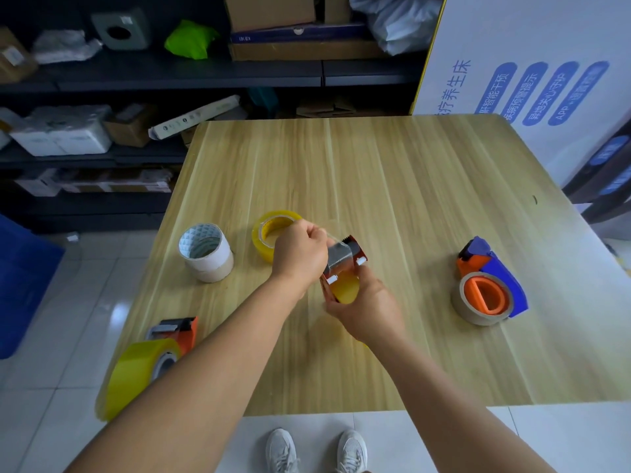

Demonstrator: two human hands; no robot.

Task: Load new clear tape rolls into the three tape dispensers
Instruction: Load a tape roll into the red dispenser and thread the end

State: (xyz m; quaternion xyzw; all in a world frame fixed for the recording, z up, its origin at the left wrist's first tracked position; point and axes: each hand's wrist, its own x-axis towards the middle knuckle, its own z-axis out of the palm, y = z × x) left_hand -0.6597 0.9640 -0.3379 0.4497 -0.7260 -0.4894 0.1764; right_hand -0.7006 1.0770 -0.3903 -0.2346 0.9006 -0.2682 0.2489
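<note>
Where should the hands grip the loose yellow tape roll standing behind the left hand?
Probably from above: the yellow tape roll lies flat on the table with its core open upward, so fingers can pinch the far rim wall, away from the left hand.

wooden table (392, 172), tape rolls (273, 238), dispensers (491, 281)

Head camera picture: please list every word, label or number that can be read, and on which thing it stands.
"疗养生床", vertical blue characters, first partly cut off: white board behind the table.
"智能干预", "APP": blue ovals on that board; the other ovals are too blurred.
Blue box edge on shelf: small print, unreadable.
Long white carton: print too small.
Tape rolls, dispensers: no readable text.
</note>
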